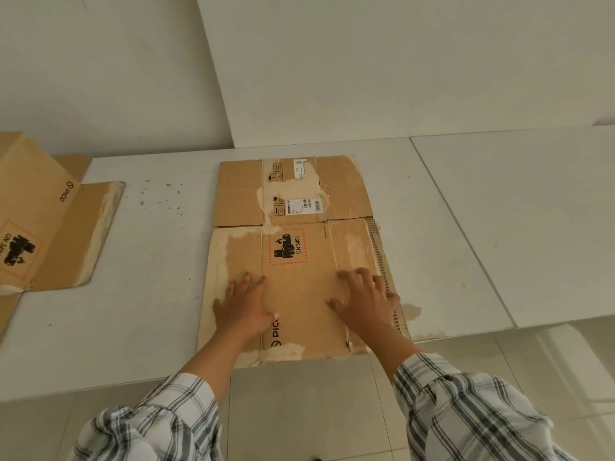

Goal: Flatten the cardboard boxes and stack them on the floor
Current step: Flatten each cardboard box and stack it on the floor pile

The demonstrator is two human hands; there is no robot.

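Observation:
A flattened brown cardboard box [299, 207] lies on the white table [482, 227], its near end hanging a little over the table's front edge. It bears a UN 3481 battery mark and torn white labels. My left hand [244, 302] presses flat on its left part with fingers spread. My right hand [364, 299] presses flat on its right part, near the exposed corrugated edge. A second cardboard box [43, 224], with its flaps spread out, sits at the table's left end.
White walls rise behind the table. Small dark specks dot the tabletop between the two boxes. Grey floor tiles [299, 410] show below the table's front edge, between my checked sleeves.

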